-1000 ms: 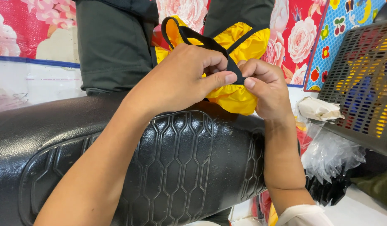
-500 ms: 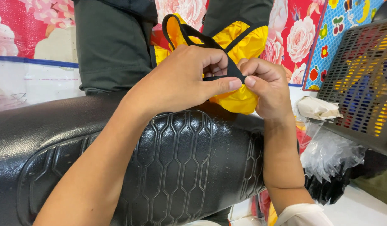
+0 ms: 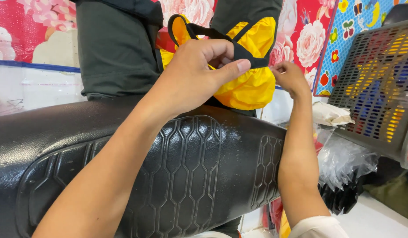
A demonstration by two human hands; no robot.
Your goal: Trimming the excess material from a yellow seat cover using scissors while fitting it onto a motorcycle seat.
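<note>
I am seeing the left hand [image 3: 190, 75] pinching the black strap [image 3: 239, 53] of a yellow cloth bundle [image 3: 248, 83], thumb pressing on top. The bundle is sitting on the far edge of a black padded seat [image 3: 182, 167], against dark green fabric [image 3: 116, 53]. The right hand [image 3: 290, 79] is hovering just beside the bundle; its grip looks narrow, fingertips possibly touching nothing. A grey slotted basket [image 3: 371, 83] is standing off to the right.
</note>
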